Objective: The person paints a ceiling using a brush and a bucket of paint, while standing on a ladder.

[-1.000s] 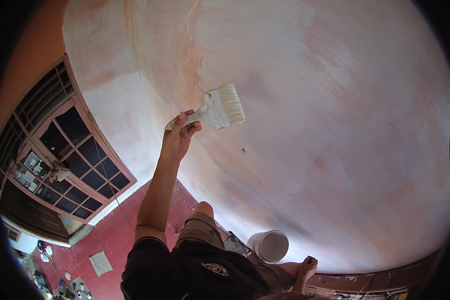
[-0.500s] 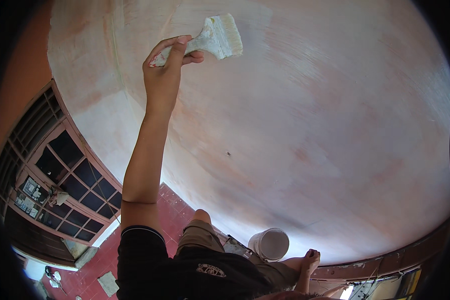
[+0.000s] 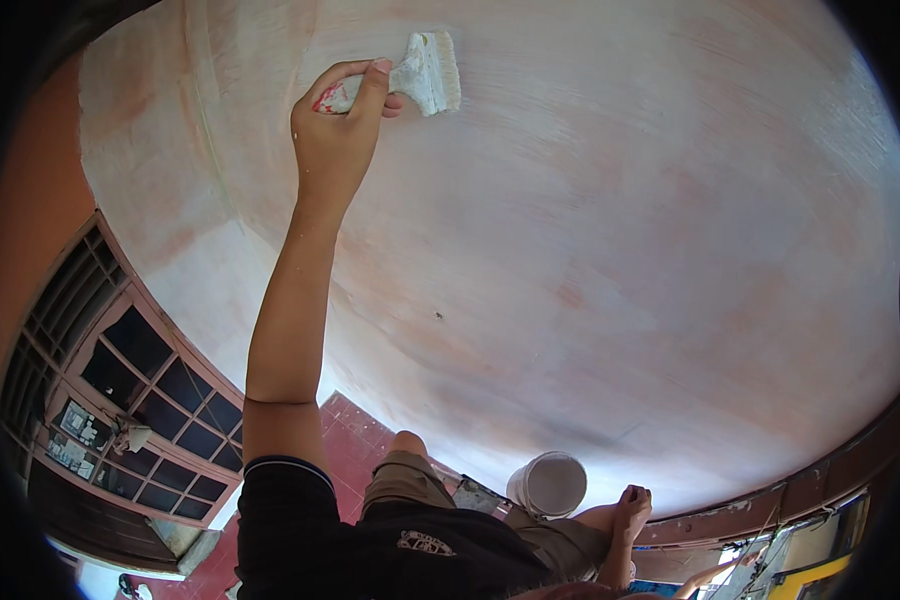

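Left hand (image 3: pixel 335 140) grasping the paint brush (image 3: pixel 426 75) by its handle (image 3: pixel 342 96) — thumb on the near side, fingers wrapped behind, back of hand toward camera. Brush lies at 3 o'clock from the grip, tipped a bit toward 2; long axis runs roughly 9 to 3, handle end at 9, bristles (image 3: pixel 450 74) out at 3, bristle edge about 12 to 6. Brush is in front of the pink-white streaked wall (image 3: pixel 610 210); can't tell if bristles touch it.

Left hand is by far the nearer to the brush. Right hand (image 3: pixel 632 512) is well apart, out at 5 o'clock, fingers curled — can't tell if it's holding anything. White bucket (image 3: pixel 518 489) also near 5 o'clock from the grip, just beside the right hand on its 9 o'clock side. Paned door (image 3: pixel 175 385) at 7, red floor (image 3: pixel 355 435) at 6.
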Demonstrator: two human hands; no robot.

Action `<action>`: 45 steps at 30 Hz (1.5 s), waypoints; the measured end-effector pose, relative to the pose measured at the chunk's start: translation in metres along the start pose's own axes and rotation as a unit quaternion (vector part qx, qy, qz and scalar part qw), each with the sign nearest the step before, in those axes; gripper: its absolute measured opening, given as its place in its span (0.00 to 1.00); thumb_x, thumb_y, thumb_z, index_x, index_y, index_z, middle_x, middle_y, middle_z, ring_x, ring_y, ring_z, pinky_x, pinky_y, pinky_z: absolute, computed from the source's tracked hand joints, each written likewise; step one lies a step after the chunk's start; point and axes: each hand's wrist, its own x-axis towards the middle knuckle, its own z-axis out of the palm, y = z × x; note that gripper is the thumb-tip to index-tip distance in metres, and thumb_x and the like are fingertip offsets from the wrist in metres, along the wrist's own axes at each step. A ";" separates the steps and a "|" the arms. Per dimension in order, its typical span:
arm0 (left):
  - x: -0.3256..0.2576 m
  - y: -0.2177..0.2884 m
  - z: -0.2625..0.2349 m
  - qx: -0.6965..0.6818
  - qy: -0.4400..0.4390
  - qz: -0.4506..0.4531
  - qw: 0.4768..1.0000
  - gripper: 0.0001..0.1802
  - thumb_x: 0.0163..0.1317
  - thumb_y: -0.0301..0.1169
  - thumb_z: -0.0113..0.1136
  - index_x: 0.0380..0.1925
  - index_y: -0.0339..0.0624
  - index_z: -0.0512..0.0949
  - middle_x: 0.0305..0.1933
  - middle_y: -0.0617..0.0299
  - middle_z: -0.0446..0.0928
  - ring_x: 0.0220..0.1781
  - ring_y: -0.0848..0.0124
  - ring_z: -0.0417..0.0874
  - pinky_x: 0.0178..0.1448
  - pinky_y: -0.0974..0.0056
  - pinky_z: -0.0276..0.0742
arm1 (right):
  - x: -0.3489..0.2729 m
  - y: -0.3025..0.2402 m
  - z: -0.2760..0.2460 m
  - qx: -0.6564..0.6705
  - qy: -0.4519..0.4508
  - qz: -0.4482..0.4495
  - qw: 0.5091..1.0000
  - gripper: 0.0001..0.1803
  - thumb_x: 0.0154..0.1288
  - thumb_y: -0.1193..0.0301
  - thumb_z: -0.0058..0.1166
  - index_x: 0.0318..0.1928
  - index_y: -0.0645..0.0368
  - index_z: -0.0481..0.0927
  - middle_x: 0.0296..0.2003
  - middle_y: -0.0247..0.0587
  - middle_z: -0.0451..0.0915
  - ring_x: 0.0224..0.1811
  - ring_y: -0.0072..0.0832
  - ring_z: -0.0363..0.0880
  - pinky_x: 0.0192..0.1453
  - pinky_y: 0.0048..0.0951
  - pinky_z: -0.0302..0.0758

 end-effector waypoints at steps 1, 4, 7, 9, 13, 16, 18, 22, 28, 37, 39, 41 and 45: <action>0.000 0.004 0.003 0.019 -0.003 -0.002 1.000 0.18 0.72 0.41 0.65 0.46 0.36 0.86 0.32 0.60 0.87 0.36 0.73 0.89 0.48 0.71 0.77 | 0.000 -0.002 -0.001 -0.004 0.001 0.001 1.000 0.10 0.68 0.71 0.57 0.34 0.66 0.84 0.35 0.55 0.82 0.36 0.55 0.82 0.43 0.51 0.78; 0.001 0.008 0.012 0.049 -0.005 -0.005 0.999 0.18 0.71 0.41 0.65 0.46 0.36 0.85 0.29 0.60 0.87 0.36 0.74 0.89 0.47 0.72 0.76 | 0.001 0.000 -0.001 0.005 0.015 -0.007 1.000 0.08 0.66 0.73 0.57 0.33 0.64 0.84 0.35 0.56 0.83 0.34 0.55 0.83 0.40 0.52 0.78; 0.000 0.012 0.022 0.061 -0.003 -0.005 0.998 0.17 0.71 0.40 0.66 0.45 0.36 0.85 0.28 0.59 0.87 0.36 0.75 0.88 0.45 0.72 0.76 | 0.001 0.000 0.000 -0.009 0.020 -0.002 1.000 0.08 0.67 0.73 0.56 0.33 0.65 0.84 0.34 0.57 0.83 0.34 0.56 0.83 0.40 0.52 0.78; -0.002 0.016 0.029 0.061 -0.005 -0.002 0.998 0.16 0.71 0.40 0.66 0.44 0.36 0.85 0.28 0.59 0.87 0.35 0.75 0.88 0.45 0.72 0.77 | 0.000 -0.003 -0.002 -0.009 0.017 0.004 1.000 0.09 0.67 0.73 0.56 0.33 0.65 0.84 0.34 0.57 0.83 0.34 0.56 0.83 0.41 0.52 0.78; -0.023 0.021 0.059 0.068 -0.028 0.118 0.990 0.11 0.69 0.33 0.65 0.40 0.34 0.84 0.32 0.55 0.86 0.35 0.67 0.88 0.42 0.65 0.80 | 0.002 0.000 -0.002 -0.001 -0.017 0.019 1.000 0.12 0.70 0.69 0.55 0.35 0.67 0.84 0.37 0.57 0.83 0.37 0.56 0.83 0.44 0.51 0.78; -0.048 0.036 0.087 0.097 -0.050 0.243 0.964 0.10 0.69 0.31 0.65 0.38 0.32 0.83 0.35 0.55 0.84 0.32 0.67 0.86 0.41 0.64 0.80 | 0.003 -0.001 -0.002 0.003 0.004 -0.001 1.000 0.10 0.68 0.72 0.55 0.33 0.65 0.84 0.34 0.57 0.83 0.35 0.56 0.83 0.41 0.52 0.78; -0.064 0.053 0.102 0.057 -0.065 0.234 0.968 0.09 0.68 0.29 0.66 0.36 0.32 0.82 0.33 0.54 0.83 0.31 0.65 0.84 0.38 0.64 0.79 | 0.002 -0.003 -0.003 0.007 -0.007 0.006 1.000 0.10 0.68 0.71 0.56 0.35 0.66 0.84 0.35 0.57 0.83 0.36 0.56 0.83 0.43 0.51 0.78; -0.078 0.073 0.117 -0.008 -0.099 0.213 0.972 0.10 0.69 0.31 0.66 0.36 0.32 0.82 0.33 0.54 0.84 0.32 0.68 0.87 0.38 0.66 0.81 | -0.002 0.000 -0.004 0.005 -0.012 0.004 1.000 0.10 0.68 0.70 0.56 0.36 0.67 0.84 0.36 0.56 0.83 0.37 0.55 0.82 0.45 0.50 0.78; -0.068 0.074 0.106 -0.252 -0.249 -0.065 0.933 0.15 0.71 0.36 0.67 0.41 0.32 0.84 0.35 0.53 0.88 0.34 0.72 0.91 0.42 0.69 0.85 | -0.005 0.004 0.000 0.006 -0.005 0.009 1.000 0.08 0.65 0.72 0.57 0.35 0.66 0.84 0.34 0.55 0.82 0.37 0.53 0.82 0.44 0.50 0.78; 0.018 -0.012 0.019 -0.109 -0.112 -0.032 0.987 0.17 0.72 0.36 0.64 0.45 0.28 0.83 0.42 0.51 0.87 0.36 0.66 0.91 0.46 0.66 0.85 | -0.001 0.004 0.004 -0.003 0.008 -0.018 1.000 0.09 0.66 0.72 0.57 0.34 0.64 0.86 0.35 0.55 0.84 0.35 0.54 0.84 0.42 0.50 0.79; 0.028 -0.021 -0.004 -0.085 -0.098 -0.032 0.991 0.17 0.72 0.37 0.65 0.45 0.29 0.84 0.42 0.51 0.87 0.36 0.67 0.91 0.47 0.67 0.85 | 0.001 0.001 0.000 -0.008 0.007 -0.010 1.000 0.09 0.66 0.72 0.56 0.34 0.64 0.86 0.35 0.55 0.84 0.35 0.54 0.84 0.42 0.51 0.79; 0.036 -0.017 -0.022 0.030 -0.036 -0.038 0.998 0.18 0.71 0.40 0.65 0.44 0.33 0.85 0.44 0.50 0.88 0.35 0.69 0.90 0.48 0.66 0.83 | 0.002 -0.005 -0.002 -0.001 0.001 -0.008 1.000 0.09 0.66 0.72 0.56 0.34 0.64 0.86 0.35 0.55 0.84 0.35 0.54 0.84 0.42 0.51 0.79; 0.028 -0.018 -0.012 0.118 -0.004 -0.031 0.993 0.17 0.70 0.41 0.66 0.44 0.37 0.86 0.43 0.51 0.88 0.37 0.70 0.89 0.48 0.64 0.81 | 0.003 -0.003 -0.001 0.000 -0.002 -0.007 1.000 0.09 0.66 0.71 0.56 0.34 0.64 0.85 0.35 0.55 0.84 0.35 0.55 0.84 0.42 0.51 0.79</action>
